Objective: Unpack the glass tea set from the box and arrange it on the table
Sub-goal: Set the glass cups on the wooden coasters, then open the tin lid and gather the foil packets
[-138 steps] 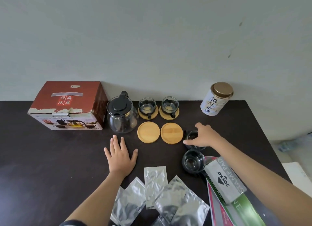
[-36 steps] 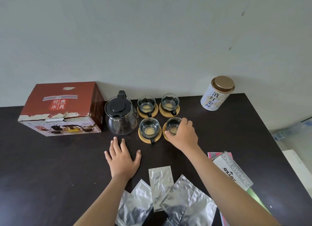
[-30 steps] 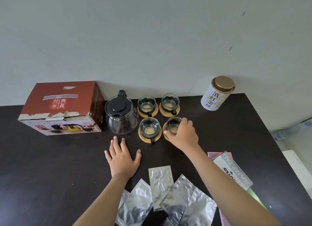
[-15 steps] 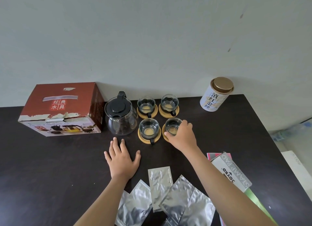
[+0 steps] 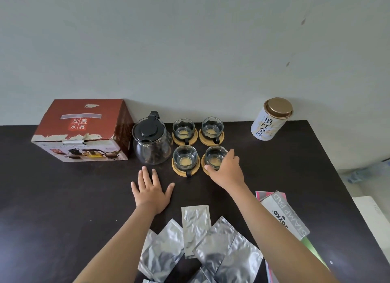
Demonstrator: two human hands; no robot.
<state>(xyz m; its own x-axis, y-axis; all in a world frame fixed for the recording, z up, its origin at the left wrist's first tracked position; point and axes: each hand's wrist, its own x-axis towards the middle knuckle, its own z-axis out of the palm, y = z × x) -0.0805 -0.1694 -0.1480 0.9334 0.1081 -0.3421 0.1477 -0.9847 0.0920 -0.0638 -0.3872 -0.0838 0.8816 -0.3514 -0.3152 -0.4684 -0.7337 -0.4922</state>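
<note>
Head view: four glass cups sit in a two-by-two block, each on a round wooden coaster, on the dark table (image 5: 63, 198). Front right cup (image 5: 215, 157) has the right hand (image 5: 226, 173) on it, thumb at the near side of the rim and fingers curled round the far right side, so the hand is clamped on the cup. Its coaster (image 5: 204, 166) shows only as a sliver at the left; the hand covers the rest. Front left cup (image 5: 185, 160) stands free, black handle pointing toward the person. Back left cup (image 5: 183, 129) and back right cup (image 5: 212, 128) sit just behind, handles also toward the near side. Teapot (image 5: 152, 144), glass with a black lid, stands just left of the cups, close to the front left one. Box (image 5: 84, 130), red top and torn front edge, stands left of the teapot, just beside it and near the wall.

Left hand (image 5: 150, 191) lies flat on the table, fingers straight and spread, palm down, near the teapot but not touching it.

Tea tin (image 5: 271, 119) with a gold lid stands at the back right, well apart from the cups. Foil pouches (image 5: 196, 240) lie in an overlapping pile at the near edge between the forearms. Stamp pad pack (image 5: 285, 215) lies to the right of them.
</note>
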